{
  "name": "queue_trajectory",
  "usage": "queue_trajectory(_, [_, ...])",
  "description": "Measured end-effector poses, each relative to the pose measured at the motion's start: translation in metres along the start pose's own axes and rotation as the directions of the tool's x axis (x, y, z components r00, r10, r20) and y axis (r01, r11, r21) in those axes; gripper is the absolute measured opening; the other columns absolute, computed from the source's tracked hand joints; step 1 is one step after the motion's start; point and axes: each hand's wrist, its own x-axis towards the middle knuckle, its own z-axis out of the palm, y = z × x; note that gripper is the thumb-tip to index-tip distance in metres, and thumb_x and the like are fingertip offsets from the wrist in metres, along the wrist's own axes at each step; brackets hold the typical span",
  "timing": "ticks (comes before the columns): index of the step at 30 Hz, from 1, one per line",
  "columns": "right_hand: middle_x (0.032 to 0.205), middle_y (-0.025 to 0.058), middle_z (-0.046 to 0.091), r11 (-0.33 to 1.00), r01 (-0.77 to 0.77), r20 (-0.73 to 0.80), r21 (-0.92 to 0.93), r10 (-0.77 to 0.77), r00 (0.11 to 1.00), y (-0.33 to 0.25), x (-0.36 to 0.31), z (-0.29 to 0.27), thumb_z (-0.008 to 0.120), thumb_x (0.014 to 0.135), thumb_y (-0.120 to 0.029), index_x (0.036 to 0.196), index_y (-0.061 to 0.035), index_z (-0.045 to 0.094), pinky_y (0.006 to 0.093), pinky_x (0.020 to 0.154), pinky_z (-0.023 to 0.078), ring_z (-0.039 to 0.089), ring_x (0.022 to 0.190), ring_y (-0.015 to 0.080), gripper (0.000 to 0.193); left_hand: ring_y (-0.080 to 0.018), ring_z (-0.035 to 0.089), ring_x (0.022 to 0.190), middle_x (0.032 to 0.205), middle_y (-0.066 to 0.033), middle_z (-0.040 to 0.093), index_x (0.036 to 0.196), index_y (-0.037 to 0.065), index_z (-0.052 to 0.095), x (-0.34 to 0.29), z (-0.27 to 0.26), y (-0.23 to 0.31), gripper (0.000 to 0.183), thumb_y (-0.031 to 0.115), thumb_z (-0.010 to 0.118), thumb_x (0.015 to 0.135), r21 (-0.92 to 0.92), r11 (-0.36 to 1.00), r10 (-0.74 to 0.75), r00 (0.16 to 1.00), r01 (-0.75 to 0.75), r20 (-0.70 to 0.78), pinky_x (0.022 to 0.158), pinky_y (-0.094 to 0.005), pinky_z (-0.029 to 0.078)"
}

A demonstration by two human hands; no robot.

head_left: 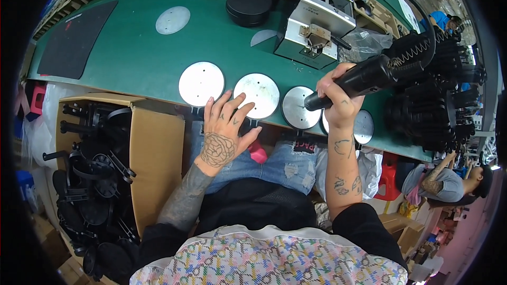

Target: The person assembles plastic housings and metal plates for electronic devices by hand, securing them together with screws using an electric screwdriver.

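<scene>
In my right hand [340, 97] is a black electric screwdriver [367, 76], gripped round its body and tilted, its nose down by a round metal plate [297, 113]. My left hand [226, 129] lies with fingers spread; its fingertips reach the near left part of another silver disc [261, 94]. One more silver disc [202, 83] lies to the left of it. Further right, a disc [363, 126] shows past my right forearm, and one between is mostly hidden by that arm. The discs sit in a row along the table's near edge, with dark stems below some of them.
A metal box-shaped machine [311, 26] stands at the back of the green table [127, 47]. Stacked black discs [248, 6] are beside it. Black parts [422, 95] pile up at right. A cardboard box [156, 163] of black parts stands at lower left. Another person [449, 182] is at far right.
</scene>
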Motion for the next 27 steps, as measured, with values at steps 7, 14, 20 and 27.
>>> queue_trajectory(7, [0.074,0.0060,0.060,0.992,-0.021,0.051,0.122,0.014,0.999,0.004,0.010,0.001,0.070,0.073,0.008,0.098,-0.0031,0.057,0.0276,0.058,0.047,0.057,0.059,0.0137,0.030,-0.0339,0.044,0.137,0.137,-0.0092,0.056,0.126,0.016,0.065,-0.001,0.002,0.001,0.057,0.034,0.082,0.075,-0.004,1.000,-0.017,1.000,0.017,-0.015,0.116,-0.0577,0.023])
queue_trajectory(14, [0.075,0.0044,0.060,0.942,0.303,-0.041,0.142,-0.300,0.953,-0.029,0.098,0.030,0.078,0.078,0.001,0.097,-0.0014,0.060,0.0285,0.059,0.048,0.060,0.061,0.0154,0.026,-0.0338,0.042,0.138,0.138,-0.0090,0.054,0.130,0.016,0.062,-0.002,0.001,0.001,0.061,0.034,0.082,0.076,0.002,1.000,0.011,1.000,-0.011,-0.011,0.116,-0.0578,0.023])
queue_trajectory(20, [0.072,0.0063,0.060,0.977,0.215,-0.053,-0.006,-0.215,0.975,-0.016,0.119,0.034,0.076,0.078,0.002,0.092,-0.0021,0.060,0.0312,0.060,0.047,0.059,0.060,0.0182,0.022,-0.0341,0.042,0.137,0.138,-0.0092,0.054,0.130,0.016,0.062,-0.003,0.003,0.001,0.060,0.034,0.082,0.076,0.000,1.000,-0.008,1.000,0.008,-0.007,0.116,-0.0581,0.023])
queue_trajectory(27, [0.071,0.0053,0.060,0.986,0.120,-0.072,0.117,-0.112,0.991,-0.037,0.048,-0.025,0.076,0.077,0.000,0.107,0.0015,0.059,0.0282,0.055,0.045,0.057,0.057,0.0153,0.035,-0.0344,0.042,0.137,0.139,-0.0094,0.054,0.130,0.016,0.063,0.000,0.006,0.000,0.059,0.035,0.081,0.077,0.011,1.000,-0.008,1.000,0.008,0.011,0.114,-0.0590,0.025])
